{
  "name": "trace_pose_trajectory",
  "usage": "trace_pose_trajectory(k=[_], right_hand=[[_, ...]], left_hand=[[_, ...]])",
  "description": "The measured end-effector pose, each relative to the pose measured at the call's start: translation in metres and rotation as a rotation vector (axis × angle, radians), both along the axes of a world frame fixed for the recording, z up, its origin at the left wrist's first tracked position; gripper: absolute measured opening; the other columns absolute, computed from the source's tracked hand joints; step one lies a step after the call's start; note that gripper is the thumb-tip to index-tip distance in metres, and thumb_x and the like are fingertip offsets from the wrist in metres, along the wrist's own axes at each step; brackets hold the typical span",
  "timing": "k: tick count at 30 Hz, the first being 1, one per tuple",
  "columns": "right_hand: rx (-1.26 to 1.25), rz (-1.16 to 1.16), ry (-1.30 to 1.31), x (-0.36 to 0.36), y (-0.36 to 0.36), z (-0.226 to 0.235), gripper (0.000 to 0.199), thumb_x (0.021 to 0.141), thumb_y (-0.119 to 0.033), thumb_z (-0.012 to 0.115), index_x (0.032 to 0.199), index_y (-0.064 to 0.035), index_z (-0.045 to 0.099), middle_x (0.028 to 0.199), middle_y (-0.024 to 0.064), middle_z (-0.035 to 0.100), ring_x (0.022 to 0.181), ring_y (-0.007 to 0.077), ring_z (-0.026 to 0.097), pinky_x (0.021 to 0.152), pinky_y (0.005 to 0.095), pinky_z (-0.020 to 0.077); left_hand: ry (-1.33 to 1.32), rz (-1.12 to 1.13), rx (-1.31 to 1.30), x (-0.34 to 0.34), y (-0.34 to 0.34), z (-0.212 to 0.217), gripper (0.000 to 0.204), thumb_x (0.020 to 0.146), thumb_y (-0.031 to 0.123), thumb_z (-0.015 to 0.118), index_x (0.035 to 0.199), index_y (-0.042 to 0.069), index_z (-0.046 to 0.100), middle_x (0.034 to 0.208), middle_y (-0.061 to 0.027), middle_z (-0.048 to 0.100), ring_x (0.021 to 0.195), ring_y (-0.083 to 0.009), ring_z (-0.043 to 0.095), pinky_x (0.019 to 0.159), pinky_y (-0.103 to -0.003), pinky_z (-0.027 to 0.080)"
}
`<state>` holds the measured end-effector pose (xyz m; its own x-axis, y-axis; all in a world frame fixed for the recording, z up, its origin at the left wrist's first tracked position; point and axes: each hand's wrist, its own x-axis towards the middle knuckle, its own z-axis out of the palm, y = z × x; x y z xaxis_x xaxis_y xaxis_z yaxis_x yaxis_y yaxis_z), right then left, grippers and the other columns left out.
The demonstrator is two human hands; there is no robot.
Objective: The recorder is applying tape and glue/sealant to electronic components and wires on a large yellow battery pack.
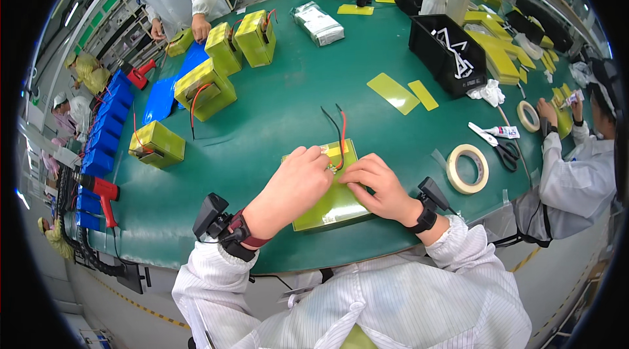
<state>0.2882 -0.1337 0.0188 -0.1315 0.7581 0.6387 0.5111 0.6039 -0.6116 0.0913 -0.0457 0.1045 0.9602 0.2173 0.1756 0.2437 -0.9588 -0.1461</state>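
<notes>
A battery pack (325, 213) wrapped in glossy yellow-green sheet lies in front of me near the bench's front edge. From its far end a red and a black wire (342, 127) stand up, bending away from me. My left hand (298, 178) is closed over the pack's far left part, fingertips at the base of the wires. Facing it from the right, my right hand (382, 188) has bent fingers and thumb brought together on the pack's top beside the wires. Whatever the fingertips of each hand pinch is too small or hidden to make out.
Several wrapped packs (206, 90) with wires stand left on the green bench (275, 113). A tape roll (467, 169), scissors (506, 152), a black bin (447, 54) and yellow sheets (393, 93) lie right. Red heat guns (105, 195) hang left. Co-workers stand far left and right.
</notes>
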Motion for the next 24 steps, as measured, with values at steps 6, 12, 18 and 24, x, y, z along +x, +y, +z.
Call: trace_pose_trajectory(k=[6, 12, 18, 24], right_hand=[[0.030, 0.003, 0.012, -0.002, 0.000, -0.002, 0.018, 0.083, 0.001, 0.070, 0.100, -0.0057, 0.070, 0.102, 0.0081, 0.065, 0.093, 0.0284, 0.057, 0.082, 0.0368, 0.0493], [0.022, -0.006, 0.027, -0.002, 0.000, -0.004, 0.016, 0.084, -0.001, 0.069, 0.100, -0.0065, 0.071, 0.103, 0.0081, 0.065, 0.093, 0.0280, 0.058, 0.082, 0.0368, 0.0497], [0.021, -0.004, 0.022, -0.001, 0.000, -0.003, 0.014, 0.085, -0.003, 0.069, 0.099, -0.0059, 0.070, 0.103, 0.0085, 0.064, 0.094, 0.0280, 0.057, 0.082, 0.0369, 0.0505], [0.013, -0.001, 0.022, 0.000, 0.000, -0.003, 0.014, 0.085, -0.003, 0.069, 0.099, -0.0060, 0.070, 0.103, 0.0078, 0.064, 0.096, 0.0280, 0.057, 0.084, 0.0371, 0.0501]], left_hand=[[0.086, -0.060, 0.010, 0.002, 0.010, -0.006, 0.003, 0.077, 0.009, 0.064, 0.080, 0.007, 0.065, 0.083, -0.0054, 0.060, 0.088, -0.0219, 0.058, 0.078, -0.033, 0.047], [-0.028, -0.111, -0.173, -0.004, 0.021, -0.008, 0.009, 0.074, 0.005, 0.068, 0.080, 0.007, 0.063, 0.082, -0.0058, 0.060, 0.084, -0.0244, 0.057, 0.078, -0.035, 0.048], [-0.109, -0.095, -0.248, -0.009, 0.025, -0.009, 0.010, 0.073, 0.005, 0.069, 0.081, 0.007, 0.063, 0.081, -0.0053, 0.059, 0.080, -0.0247, 0.055, 0.075, -0.036, 0.047], [-0.098, -0.063, -0.234, -0.010, 0.020, -0.007, 0.014, 0.074, 0.006, 0.073, 0.084, 0.008, 0.062, 0.085, -0.0048, 0.058, 0.083, -0.0255, 0.054, 0.074, -0.036, 0.045]])
